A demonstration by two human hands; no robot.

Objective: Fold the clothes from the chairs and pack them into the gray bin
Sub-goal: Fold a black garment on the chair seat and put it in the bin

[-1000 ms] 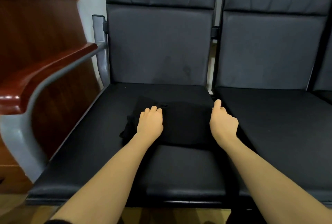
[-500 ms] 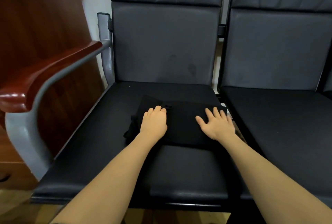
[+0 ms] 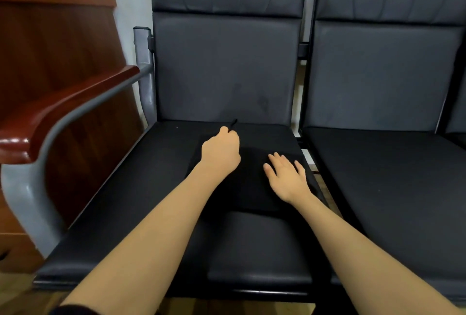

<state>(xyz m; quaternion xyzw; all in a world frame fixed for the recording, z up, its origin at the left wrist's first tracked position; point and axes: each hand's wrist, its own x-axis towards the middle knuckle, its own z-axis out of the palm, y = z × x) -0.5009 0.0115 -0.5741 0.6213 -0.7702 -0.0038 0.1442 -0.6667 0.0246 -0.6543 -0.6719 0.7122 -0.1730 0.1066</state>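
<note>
Dark padded seats fill the frame, joined in a row, and the near one (image 3: 141,213) carries a folded black garment (image 3: 252,188) at centre frame, hard to tell from the upholstery. On it, the left hand (image 3: 220,152) is curled, fingertips pinching a thin black cord or strap end (image 3: 234,123) that sticks up just above the knuckles, near the garment's far edge. Just to its right, the right hand (image 3: 287,176) lies flat with fingers spread and straight, pressing the cloth down near its right edge; the two hands are close but not touching. The garment therefore lies directly under both hands, its near edge running across the seat below the wrists. Going by this, the step in hand is tidying a loose end of a piece that is almost folded, and the next move calls for tucking that cord under or into the bundle while the flat hand keeps the layers from sliding, then gathering the stack for carrying. Further out, a second seat (image 3: 390,183) sits at the right, a wooden armrest (image 3: 63,112) on a gray metal frame curves through the left of the frame, and a wood panel (image 3: 50,44) stands at upper left. No gray bin is visible.
</note>
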